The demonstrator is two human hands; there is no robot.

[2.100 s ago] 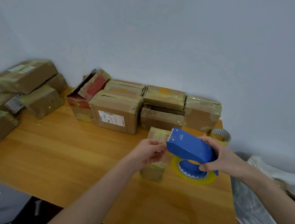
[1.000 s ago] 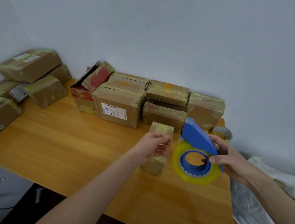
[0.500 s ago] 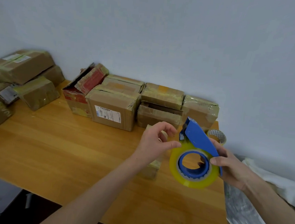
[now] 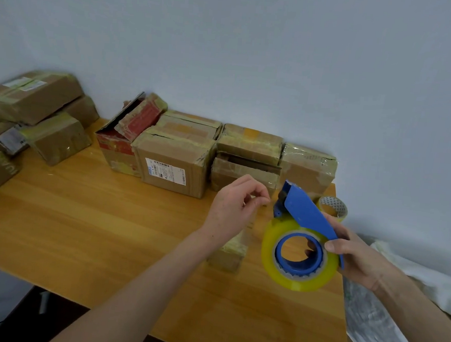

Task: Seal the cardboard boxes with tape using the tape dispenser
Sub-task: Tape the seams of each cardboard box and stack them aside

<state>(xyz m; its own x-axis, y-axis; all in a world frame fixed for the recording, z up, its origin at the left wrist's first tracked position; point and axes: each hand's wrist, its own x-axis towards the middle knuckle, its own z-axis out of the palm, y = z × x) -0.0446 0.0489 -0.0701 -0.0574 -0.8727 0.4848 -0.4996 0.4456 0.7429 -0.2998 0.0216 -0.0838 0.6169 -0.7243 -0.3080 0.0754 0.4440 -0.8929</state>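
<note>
The left hand (image 4: 236, 204) has come up off the small cardboard box (image 4: 230, 255) it was steadying a second ago, and the tape dispenser (image 4: 304, 212) has swung up from flat over that box to tilted, with the roll's open face toward the camera.

Starting far left: a pile of taped boxes (image 4: 30, 96) sits at the worktop (image 4: 79, 227) edge. Along the far wall runs a row of boxes (image 4: 176, 164), one with a white label facing us and a red one leaning beside it with a flap up. Moving right, the left hand hovers above the small cardboard box, fingers curled, thumb and forefinger tips pressed together just beside the dispenser's head. Whether a tape end is between them I cannot tell. The small box stands on the worktop, just left of the yellow roll of tape (image 4: 296, 281).

Next comes the blue dispenser, held clear of the worktop, with the right hand (image 4: 352, 253) wrapped round its handle. Behind it, a spare tape roll (image 4: 333, 206) rests at the far right corner.
</note>
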